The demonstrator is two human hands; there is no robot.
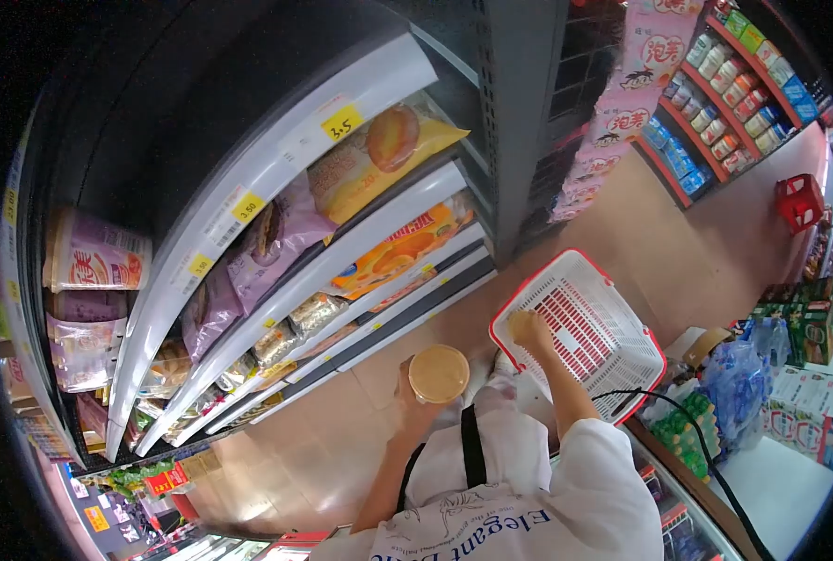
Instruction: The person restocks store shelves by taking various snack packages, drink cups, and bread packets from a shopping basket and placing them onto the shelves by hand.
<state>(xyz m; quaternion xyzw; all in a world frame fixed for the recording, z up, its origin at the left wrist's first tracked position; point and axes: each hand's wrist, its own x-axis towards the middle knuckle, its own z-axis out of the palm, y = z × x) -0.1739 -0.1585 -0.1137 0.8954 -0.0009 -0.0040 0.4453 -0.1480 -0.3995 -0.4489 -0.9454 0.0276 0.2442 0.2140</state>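
Note:
A round tub with a tan lid (438,374) is in my left hand (407,395), its fingers wrapped round the side. My right hand (530,329) is closed at the near left rim of a white plastic basket (622,323) with red edging. Through the basket's slotted bottom red shows, and nothing is seen inside it. The basket hangs at my right side, and the tub is to its left, apart from it.
Shelves (276,178) with bagged snacks (388,154) and price tags fill the left. Pink snack packets (627,122) hang at the shelf end. Stocked red racks (739,89) stand beyond, with a red basket (799,202). Blue-wrapped bottles (739,383) and boxes are at right.

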